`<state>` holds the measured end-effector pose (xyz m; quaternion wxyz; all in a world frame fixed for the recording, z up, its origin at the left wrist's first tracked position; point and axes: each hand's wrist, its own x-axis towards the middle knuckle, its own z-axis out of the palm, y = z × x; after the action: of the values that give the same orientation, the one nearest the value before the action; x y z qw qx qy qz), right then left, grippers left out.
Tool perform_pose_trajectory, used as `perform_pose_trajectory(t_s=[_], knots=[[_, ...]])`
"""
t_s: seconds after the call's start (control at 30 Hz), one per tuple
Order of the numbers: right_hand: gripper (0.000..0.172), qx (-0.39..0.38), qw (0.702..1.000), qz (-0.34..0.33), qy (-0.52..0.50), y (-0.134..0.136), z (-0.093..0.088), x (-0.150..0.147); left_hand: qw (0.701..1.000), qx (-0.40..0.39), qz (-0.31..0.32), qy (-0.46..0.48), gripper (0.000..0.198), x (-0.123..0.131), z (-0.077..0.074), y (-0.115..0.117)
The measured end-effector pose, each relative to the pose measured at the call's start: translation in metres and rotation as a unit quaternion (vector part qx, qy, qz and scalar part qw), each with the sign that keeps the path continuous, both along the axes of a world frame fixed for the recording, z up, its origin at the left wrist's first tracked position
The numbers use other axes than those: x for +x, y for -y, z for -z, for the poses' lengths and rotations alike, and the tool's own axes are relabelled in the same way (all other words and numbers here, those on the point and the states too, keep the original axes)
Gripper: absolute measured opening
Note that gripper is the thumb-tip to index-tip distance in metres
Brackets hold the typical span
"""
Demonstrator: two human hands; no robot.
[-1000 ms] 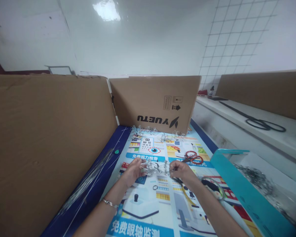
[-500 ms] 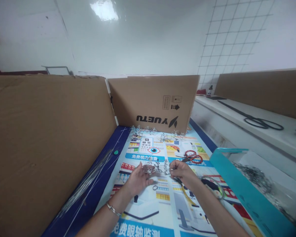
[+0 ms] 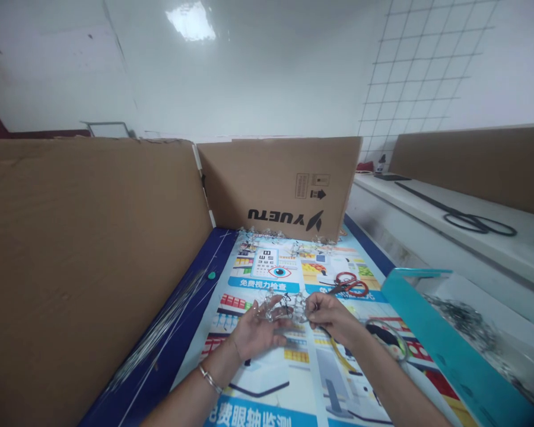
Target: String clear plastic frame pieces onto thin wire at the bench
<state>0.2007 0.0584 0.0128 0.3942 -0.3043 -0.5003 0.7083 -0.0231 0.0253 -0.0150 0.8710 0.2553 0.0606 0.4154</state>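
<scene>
A bent-wire piece (image 3: pixel 297 308), silvery and clear with thin dark parts, spans the gap between my two hands above the printed table cover. My left hand (image 3: pixel 258 335) is turned palm up, with its fingers curved loosely around the left end of the piece. At the right end, my right hand (image 3: pixel 330 317) pinches the piece between thumb and fingertips. Scissors with red handles (image 3: pixel 351 284) lie just beyond my right hand. A yellow-handled tool (image 3: pixel 340 356) lies under my right forearm, partly hidden. The exact shape of the wire is too fine to make out.
Thin straight wires (image 3: pixel 164 332) lie along the left edge by a cardboard wall (image 3: pixel 93 255). More wire pieces (image 3: pixel 267 233) line the back cardboard panel (image 3: pixel 280 178). At right are a coil (image 3: pixel 403 344), a teal box (image 3: pixel 445 350) holding tangled wire, and black scissors (image 3: pixel 476 222) on a ledge.
My left hand has shifted slightly right, bringing its fingers further under and around the piece. My right hand keeps its pinch, and the whole view has shifted slightly.
</scene>
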Motion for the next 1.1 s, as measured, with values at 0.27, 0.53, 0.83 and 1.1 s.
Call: perform_pose_trajectory(t_s=[0.27, 0.53, 0.83, 1.1], knots=[[0.016, 0.0, 1.0, 0.008, 0.011, 0.0007, -0.0013, -0.0002, 1.0, 0.022, 0.003, -0.021, 0.043, 0.0012, 0.0009, -0.0018], [0.015, 0.007, 1.0, -0.006, -0.002, 0.002, -0.0004, -0.0005, 1.0, 0.022, 0.005, -0.014, 0.041, 0.002, -0.0009, 0.0002], [0.018, -0.006, 1.0, 0.018, 0.007, 0.0012, -0.0046, 0.0005, 1.0, 0.0, -0.004, -0.021, 0.039, 0.0027, -0.0005, -0.0003], [0.021, -0.008, 0.999, 0.026, 0.021, -0.0007, -0.0006, 0.0035, 0.998, -0.004, -0.02, -0.056, 0.034, 0.0007, 0.0075, -0.0016]])
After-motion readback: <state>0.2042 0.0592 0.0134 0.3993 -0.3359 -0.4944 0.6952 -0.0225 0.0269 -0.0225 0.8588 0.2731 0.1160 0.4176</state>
